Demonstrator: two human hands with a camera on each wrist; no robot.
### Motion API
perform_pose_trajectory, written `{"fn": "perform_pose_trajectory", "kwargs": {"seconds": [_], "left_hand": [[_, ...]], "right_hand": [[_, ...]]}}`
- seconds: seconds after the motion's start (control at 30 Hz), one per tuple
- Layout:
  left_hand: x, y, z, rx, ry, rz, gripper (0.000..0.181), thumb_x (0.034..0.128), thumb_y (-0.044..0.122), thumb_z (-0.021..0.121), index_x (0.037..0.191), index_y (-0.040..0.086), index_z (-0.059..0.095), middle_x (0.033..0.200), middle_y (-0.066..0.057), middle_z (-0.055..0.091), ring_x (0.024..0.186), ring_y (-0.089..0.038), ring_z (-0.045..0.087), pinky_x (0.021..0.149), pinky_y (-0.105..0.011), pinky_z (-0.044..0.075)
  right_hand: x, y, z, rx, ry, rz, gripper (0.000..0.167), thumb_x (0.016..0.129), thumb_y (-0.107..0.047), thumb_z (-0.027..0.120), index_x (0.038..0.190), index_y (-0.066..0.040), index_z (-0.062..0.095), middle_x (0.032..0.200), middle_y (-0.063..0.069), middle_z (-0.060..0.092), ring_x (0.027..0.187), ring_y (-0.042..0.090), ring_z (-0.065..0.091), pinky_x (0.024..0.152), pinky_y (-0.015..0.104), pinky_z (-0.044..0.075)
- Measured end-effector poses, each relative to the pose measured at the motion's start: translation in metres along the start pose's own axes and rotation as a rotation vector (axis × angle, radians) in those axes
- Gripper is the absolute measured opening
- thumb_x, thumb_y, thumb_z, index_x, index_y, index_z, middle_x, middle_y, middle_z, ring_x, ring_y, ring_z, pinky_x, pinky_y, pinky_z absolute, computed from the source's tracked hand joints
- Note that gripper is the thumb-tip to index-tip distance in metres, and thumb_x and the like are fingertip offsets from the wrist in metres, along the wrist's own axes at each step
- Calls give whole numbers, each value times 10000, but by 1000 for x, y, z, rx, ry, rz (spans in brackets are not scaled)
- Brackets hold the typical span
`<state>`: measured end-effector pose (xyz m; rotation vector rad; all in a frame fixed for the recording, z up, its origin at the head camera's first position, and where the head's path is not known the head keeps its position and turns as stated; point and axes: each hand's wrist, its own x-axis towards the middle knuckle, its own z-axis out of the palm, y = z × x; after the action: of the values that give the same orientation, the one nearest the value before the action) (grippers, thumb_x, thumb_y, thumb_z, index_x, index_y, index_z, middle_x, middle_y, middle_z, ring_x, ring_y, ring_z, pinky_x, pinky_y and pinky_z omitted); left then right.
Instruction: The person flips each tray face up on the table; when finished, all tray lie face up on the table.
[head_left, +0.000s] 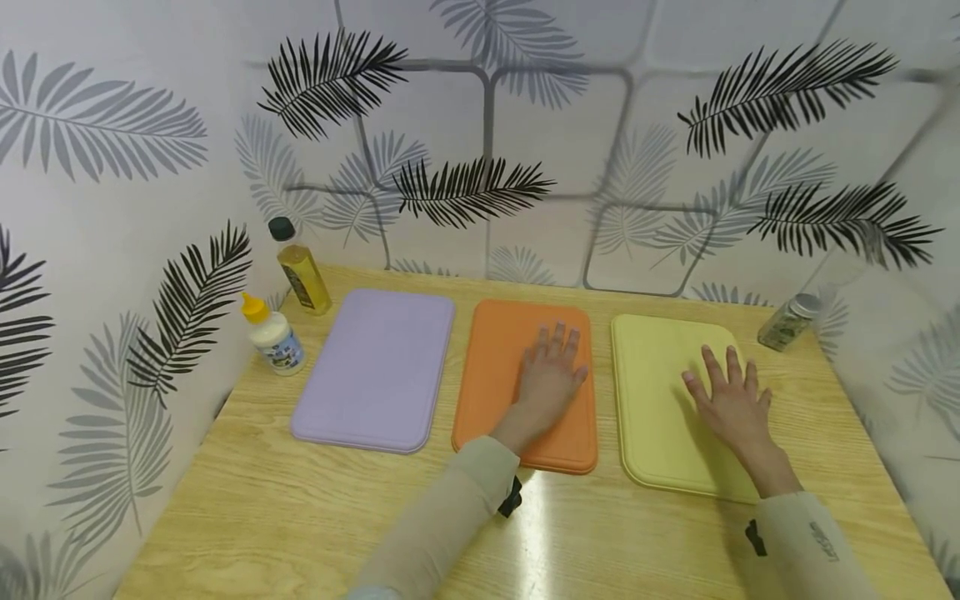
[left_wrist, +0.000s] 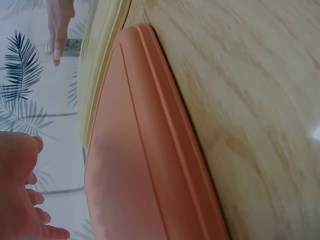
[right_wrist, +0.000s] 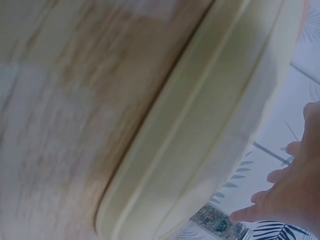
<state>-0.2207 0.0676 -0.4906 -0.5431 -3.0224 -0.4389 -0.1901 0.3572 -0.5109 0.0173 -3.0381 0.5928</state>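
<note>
My left hand (head_left: 548, 379) is held above an orange board (head_left: 487, 392), fingers spread and holding nothing. In the left wrist view a space shows between this hand (left_wrist: 20, 187) and the orange board (left_wrist: 115, 165). Over the right part of a yellow board (head_left: 648, 417), my right hand (head_left: 735, 408) has its fingers spread as well. The right wrist view has the hand (right_wrist: 292, 185) apart from the yellow board (right_wrist: 200, 125). A purple board (head_left: 375, 367) lies flat to the left, with neither hand on it. All three boards have rounded corners and raised rims.
Left of the purple board stand a bottle of yellow liquid (head_left: 306, 279) with a dark cap and a white bottle with a yellow nozzle (head_left: 277, 342). A small clear jar (head_left: 787, 323) is at the back right. Leaf-patterned walls bound the wooden table (head_left: 247, 500).
</note>
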Motion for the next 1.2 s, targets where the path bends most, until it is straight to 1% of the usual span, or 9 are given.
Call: {"fn": "perform_pose_trajectory", "kwargs": {"seconds": [0.2,0.27,0.43,0.53,0.63,0.73,0.93,1.13,1.2], "left_hand": [[3,20,7,-28,13,38,659,1004,460,428,1541,133,232,1590,-106,180,1453,-303,171,1094,-497,332],[4,27,9,-43,5,46,662,1002,455,440,1538,123,237,1586,-120,192,1450,-301,183,1095,-475,339],[5,41,12,-100,-44,31,662,1006,458,426,1539,119,229,1584,-129,190,1453,-304,171,1127,-423,297],[5,47,13,-110,-60,27,661,1007,471,403,1536,113,237,1580,-129,203,1451,-302,176,1146,-377,257],[5,53,16,-120,-69,49,660,1010,465,396,1532,93,240,1573,-145,213,1449,-299,184,1154,-351,226],[5,57,19,-175,-82,53,655,1011,452,403,1532,92,237,1573,-154,205,1447,-304,188,1153,-343,225],[7,63,25,-304,-117,2,654,1001,431,450,1534,113,243,1584,-137,184,1448,-298,188,1146,-324,249],[10,67,30,-382,-122,-26,652,988,424,497,1525,126,279,1570,-135,229,1431,-280,247,1122,-332,305],[10,70,31,-411,-137,-37,651,985,424,506,1523,133,285,1569,-130,234,1426,-272,262,1116,-340,317]], "right_hand": [[-4,8,-1,9,-6,25,697,1023,-532,244,1552,-105,90,1537,336,-5,1331,636,-30,911,842,37],[-6,10,-2,14,-6,28,694,1025,-526,244,1550,-97,94,1530,350,7,1325,644,-22,906,843,43],[-10,14,-4,36,-2,33,687,1029,-510,258,1546,-85,102,1514,371,33,1317,652,-4,891,851,55],[-11,17,-4,50,-19,45,695,1028,-510,259,1546,-80,88,1512,375,17,1315,655,-18,885,854,50],[-11,21,-2,57,-33,61,705,1026,-517,252,1544,-72,79,1510,380,1,1310,660,-24,878,857,54],[-11,25,-1,63,-40,67,711,1025,-521,251,1544,-70,69,1510,379,-10,1307,664,-21,870,860,62],[-10,26,-1,79,-53,72,717,1024,-519,256,1543,-68,55,1511,377,-27,1293,678,10,863,858,94],[-9,28,-3,77,-83,97,729,1021,-531,240,1540,-58,44,1497,396,-32,1266,698,54,859,846,140],[-9,29,-2,73,-97,101,733,1019,-536,232,1539,-55,40,1490,406,-40,1259,705,55,854,847,152]]}}
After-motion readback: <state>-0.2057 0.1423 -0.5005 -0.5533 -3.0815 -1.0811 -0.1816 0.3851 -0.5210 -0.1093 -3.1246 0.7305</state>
